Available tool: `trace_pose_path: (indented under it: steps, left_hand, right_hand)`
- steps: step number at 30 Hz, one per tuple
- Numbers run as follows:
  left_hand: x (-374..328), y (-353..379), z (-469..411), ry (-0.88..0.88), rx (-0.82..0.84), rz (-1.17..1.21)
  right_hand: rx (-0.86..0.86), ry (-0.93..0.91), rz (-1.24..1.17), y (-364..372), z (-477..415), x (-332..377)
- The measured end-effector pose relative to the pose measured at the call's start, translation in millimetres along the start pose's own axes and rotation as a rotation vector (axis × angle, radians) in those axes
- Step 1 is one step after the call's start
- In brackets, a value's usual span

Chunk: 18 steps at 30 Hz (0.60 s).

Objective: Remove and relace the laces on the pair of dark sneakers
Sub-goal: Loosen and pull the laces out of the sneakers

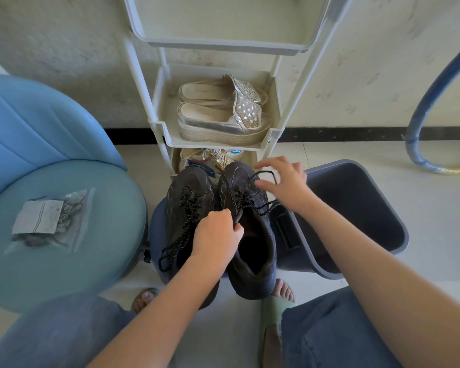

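Two dark sneakers stand side by side on a low blue stool, toes pointing away from me. The left sneaker [182, 205] has its black speckled lace threaded, with the loose ends trailing toward me. My left hand [216, 235] grips the tongue of the right sneaker [252, 248]. My right hand [283, 181] hovers over that shoe's toe with fingers spread, a loop of its black lace [266, 174] caught on the fingers. More of that lace hangs off the shoe's right side.
A beige shoe rack [165, 128] stands straight ahead holding silver platform sandals [220, 112]. A grey bin [356, 208] lies tipped at the right. A teal chair [64, 235] at the left carries a plastic bag [50, 221]. A blue hose [420, 123] curves at far right.
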State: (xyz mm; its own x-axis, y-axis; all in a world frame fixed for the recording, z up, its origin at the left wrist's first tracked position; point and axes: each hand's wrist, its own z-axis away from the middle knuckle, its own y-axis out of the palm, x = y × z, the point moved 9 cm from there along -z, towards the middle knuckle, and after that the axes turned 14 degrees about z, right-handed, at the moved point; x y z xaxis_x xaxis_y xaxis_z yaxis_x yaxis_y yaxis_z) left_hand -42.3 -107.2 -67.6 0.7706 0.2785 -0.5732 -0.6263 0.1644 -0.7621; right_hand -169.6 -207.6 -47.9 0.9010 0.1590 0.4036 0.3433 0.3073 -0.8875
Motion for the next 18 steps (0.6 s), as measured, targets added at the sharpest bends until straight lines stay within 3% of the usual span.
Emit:
trace_pose_path:
  steps: [4,9,13,18]
  left_hand:
    - [-5,-3,-1,0.025,-0.029,-0.028]
    - [-5,1,0,0.044,-0.02,-0.04]
    - [-4,0,-1,0.049,-0.025,-0.039]
    - [-1,3,-2,0.031,-0.007,-0.002]
  right_hand:
    - [0.219,-0.267,0.241,37,10,33]
    - [0.222,-0.253,0.183,40,5,34]
    - [0.328,-0.364,0.286,54,10,39]
    - [0.316,-0.504,0.334,55,14,54]
